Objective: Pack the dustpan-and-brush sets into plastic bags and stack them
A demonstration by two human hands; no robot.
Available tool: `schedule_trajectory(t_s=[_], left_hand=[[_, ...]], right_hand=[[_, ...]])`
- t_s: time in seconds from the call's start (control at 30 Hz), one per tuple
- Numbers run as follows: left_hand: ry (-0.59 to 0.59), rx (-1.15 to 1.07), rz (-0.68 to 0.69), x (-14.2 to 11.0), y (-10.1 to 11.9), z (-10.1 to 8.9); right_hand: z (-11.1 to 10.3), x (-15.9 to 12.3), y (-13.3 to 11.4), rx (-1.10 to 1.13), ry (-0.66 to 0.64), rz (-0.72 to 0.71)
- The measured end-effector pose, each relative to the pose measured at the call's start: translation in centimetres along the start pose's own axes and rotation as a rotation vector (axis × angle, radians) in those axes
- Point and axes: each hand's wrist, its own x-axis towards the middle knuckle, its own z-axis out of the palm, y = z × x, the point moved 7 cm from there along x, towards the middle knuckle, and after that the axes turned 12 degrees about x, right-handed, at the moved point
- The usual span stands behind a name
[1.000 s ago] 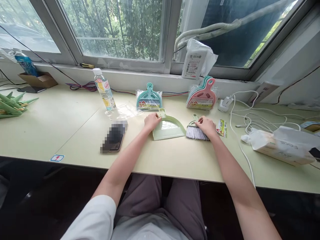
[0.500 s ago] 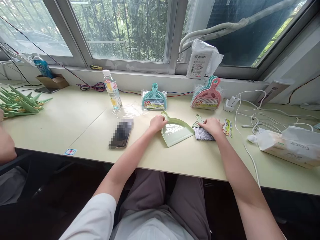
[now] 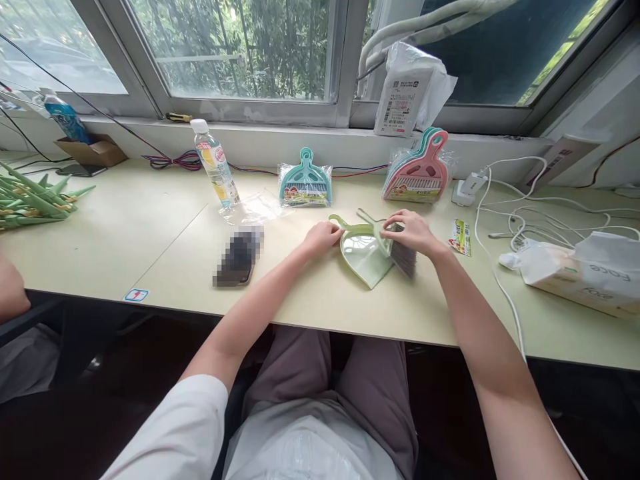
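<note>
My left hand [image 3: 324, 238] is closed on the left edge of a light green dustpan [image 3: 367, 261], by its handle. The dustpan is tilted a little above the table, one corner toward me. In my right hand [image 3: 411, 231] is a small green hand brush [image 3: 403, 259], its grey bristles pointing down and toward me at the dustpan's right side. The brush's handle crosses over the pan's upper right part. Whether brush and pan touch is not clear. A small printed label card [image 3: 460, 237] lies to the right of my right hand.
Wrapped brush sets stand at the back, one teal [image 3: 306, 181] and a pink-and-teal stack [image 3: 417, 170]. A bottle [image 3: 216, 165] and a phone [image 3: 239, 257] are at left. White cables [image 3: 520, 213] and a tissue pack [image 3: 583, 273] lie at right. Another person's arm [image 3: 11, 290] rests far left.
My right hand has lifted the brush off the table and brought it left, against or over the dustpan. The dustpan has turned and tilted in my left hand. The label card is now uncovered.
</note>
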Motion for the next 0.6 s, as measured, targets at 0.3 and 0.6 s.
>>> schedule_trajectory(t_s=[0.3, 0.6], left_hand=[[0.130, 0.338, 0.429, -1.6, 4.0, -0.2], [0.249, 0.422, 0.386, -0.2, 2.1, 0.2]], right_hand=[[2.0, -1.5, -5.8, 0.055, -0.094, -0.143], [3.9, -0.6, -3.9, 0.143, -0.152, -0.204]])
